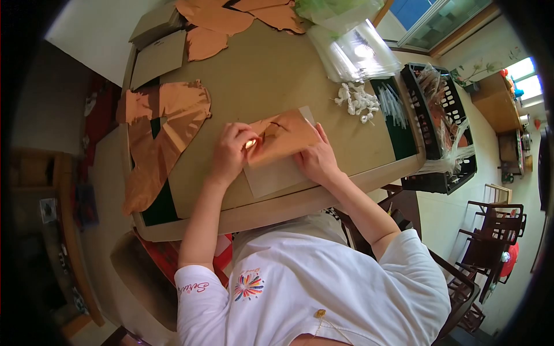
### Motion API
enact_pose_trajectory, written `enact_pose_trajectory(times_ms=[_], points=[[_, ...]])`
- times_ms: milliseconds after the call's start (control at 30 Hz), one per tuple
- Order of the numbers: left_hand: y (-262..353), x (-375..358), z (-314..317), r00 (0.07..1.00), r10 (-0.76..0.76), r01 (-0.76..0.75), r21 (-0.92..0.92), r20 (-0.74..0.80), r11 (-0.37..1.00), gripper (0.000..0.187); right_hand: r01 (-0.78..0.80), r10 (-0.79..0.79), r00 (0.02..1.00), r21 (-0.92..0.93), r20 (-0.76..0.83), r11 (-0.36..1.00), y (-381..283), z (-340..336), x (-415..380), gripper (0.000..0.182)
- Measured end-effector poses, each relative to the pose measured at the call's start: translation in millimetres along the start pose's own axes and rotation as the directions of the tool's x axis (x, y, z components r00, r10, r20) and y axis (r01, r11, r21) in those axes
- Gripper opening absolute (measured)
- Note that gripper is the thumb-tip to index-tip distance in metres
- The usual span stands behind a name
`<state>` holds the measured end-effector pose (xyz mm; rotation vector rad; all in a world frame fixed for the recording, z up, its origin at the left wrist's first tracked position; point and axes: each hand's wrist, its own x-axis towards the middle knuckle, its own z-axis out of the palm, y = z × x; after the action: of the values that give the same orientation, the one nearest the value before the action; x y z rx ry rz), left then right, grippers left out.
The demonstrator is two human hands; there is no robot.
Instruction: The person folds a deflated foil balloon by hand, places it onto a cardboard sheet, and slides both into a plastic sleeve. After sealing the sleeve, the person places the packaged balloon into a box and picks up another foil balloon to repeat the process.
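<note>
A shiny copper-coloured foil balloon [288, 135], flat and slightly creased, is held between my two hands. It lies over a pale rectangular card [271, 179] whose lower part shows near the table's front edge. My left hand [232, 151] pinches the balloon's left end with curled fingers. On the other side, my right hand [317, 154] grips the right edge, thumb along the top, its fingers partly hidden beneath. More copper foil balloons [167, 127] lie in a flat pile to the left of my left hand.
Further foil pieces [231, 20] and stacked grey cards [158, 57] lie at the far left. Clear plastic bags [358, 52], white tied bits [356, 101] and thin clear straws [392, 105] are on the right. A black crate [438, 127] stands beyond the table [254, 75].
</note>
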<state>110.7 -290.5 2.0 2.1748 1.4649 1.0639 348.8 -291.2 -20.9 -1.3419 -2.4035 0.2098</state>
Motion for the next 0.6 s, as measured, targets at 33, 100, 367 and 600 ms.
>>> enact_pose_trajectory(times_ms=[33, 100, 367, 600], points=[[0.8, -4.4, 1.9, 1.0, 0.03, -0.031, 0.062, 0.008, 0.998, 0.02, 0.006, -0.006, 1.0, -0.003, 0.004, 1.0, 1.5, 1.1, -0.7, 0.05], [-0.9, -11.2, 6.3, 0.998, 0.068, -0.07, 0.149, 0.017, 0.986, 0.021, 0.008, -0.008, 1.0, 0.041, 0.001, 0.999, 1.1, 0.7, -1.3, 0.052], [2.9, -22.6, 17.5, 0.995, 0.097, -0.086, 0.312, -0.021, 0.946, 0.015, -0.009, 0.074, 0.99, 0.46, -0.123, 0.888, 28.0, 0.3, -0.9, 0.045], [3.1, -25.1, 18.5, 0.999, 0.036, -0.046, 0.304, 0.039, 0.952, 0.022, 0.03, 0.029, 0.984, 0.328, -0.176, 0.944, 6.6, -33.6, 56.5, 0.026]])
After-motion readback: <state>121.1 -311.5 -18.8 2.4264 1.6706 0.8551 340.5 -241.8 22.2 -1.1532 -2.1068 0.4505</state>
